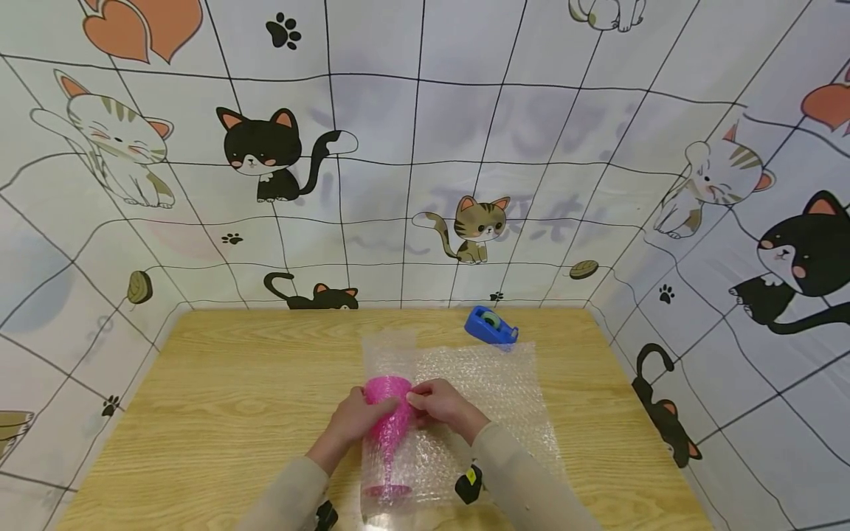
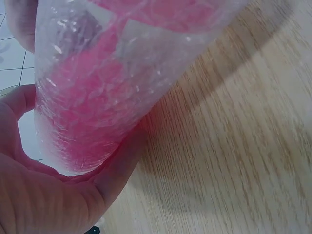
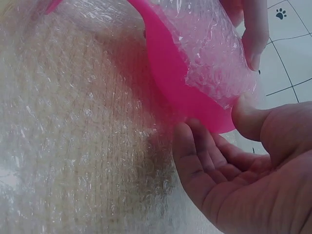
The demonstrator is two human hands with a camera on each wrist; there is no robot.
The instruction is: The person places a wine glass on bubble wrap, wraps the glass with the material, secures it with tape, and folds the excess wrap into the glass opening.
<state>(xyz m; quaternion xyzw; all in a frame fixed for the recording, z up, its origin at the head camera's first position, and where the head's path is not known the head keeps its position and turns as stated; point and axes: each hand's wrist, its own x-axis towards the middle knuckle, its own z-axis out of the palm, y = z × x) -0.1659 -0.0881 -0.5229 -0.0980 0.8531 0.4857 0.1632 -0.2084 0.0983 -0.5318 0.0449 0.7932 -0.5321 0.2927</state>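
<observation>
A bright pink goblet (image 1: 387,386) lies on a sheet of bubble wrap (image 1: 494,383), its bowl pointing away and its foot toward me. One flap of the wrap is folded over it from the left. My left hand (image 1: 352,422) grips the wrapped bowl from the left, thumb across the top. At the bowl's right side is my right hand (image 1: 449,405). In the right wrist view its thumb pinches the edge of the folded flap at the goblet's rim, with the other fingers curled below. A strip of bare pink bowl (image 3: 168,78) shows beyond that edge.
Beyond the wrap's far right corner stands a blue tape dispenser (image 1: 491,326) with a roll of tape. Everything rests on a wooden table (image 1: 252,383). Cloth with cat drawings (image 1: 378,147) hangs behind the table and along both sides.
</observation>
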